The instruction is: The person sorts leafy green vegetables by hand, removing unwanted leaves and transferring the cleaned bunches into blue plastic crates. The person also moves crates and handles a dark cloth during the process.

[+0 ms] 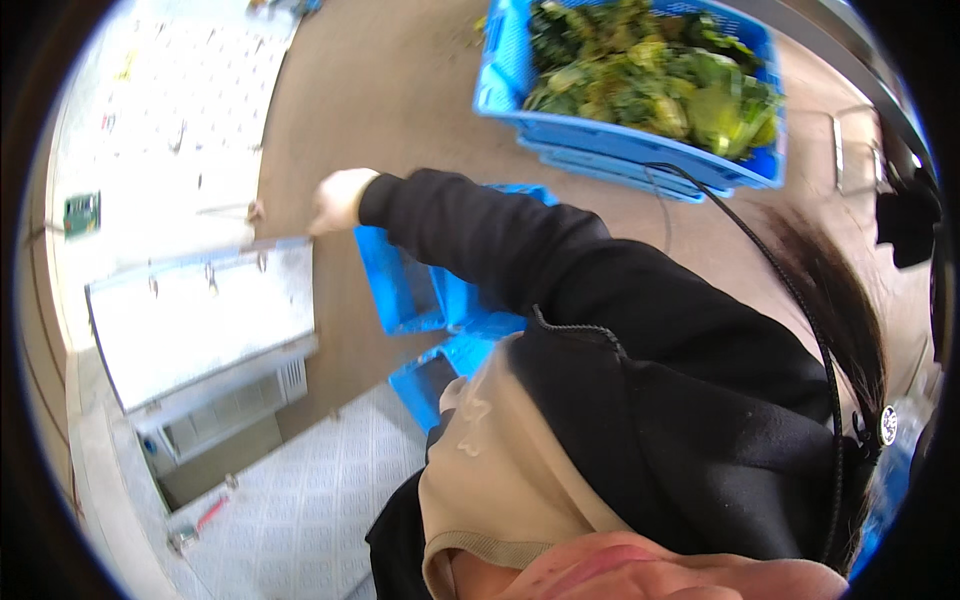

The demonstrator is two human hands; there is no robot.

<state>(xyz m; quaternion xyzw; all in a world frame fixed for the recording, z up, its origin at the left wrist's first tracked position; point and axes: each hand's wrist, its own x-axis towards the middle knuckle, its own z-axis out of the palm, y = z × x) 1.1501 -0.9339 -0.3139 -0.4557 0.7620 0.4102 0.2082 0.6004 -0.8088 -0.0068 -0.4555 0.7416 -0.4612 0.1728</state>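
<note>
My right hand (343,202), blurred, reaches out at the end of a black sleeve. It is close to the upper corner of a bright white panel (202,322), and I cannot tell whether the two touch. Its fingers are too smeared to read. Behind that forearm stand blue plastic crates (397,289), partly covered by the sleeve. A sliver of my left hand (452,391) shows beside my beige shirt, near another blue crate (420,382); most of the hand is hidden.
A blue plastic crate (570,124) full of leafy green vegetables (652,82) tops a stack on the brown floor (360,82). A metal edge (817,30) runs along the upper right. Patterned pale panels (315,480) and a white unit (232,420) lie at lower left.
</note>
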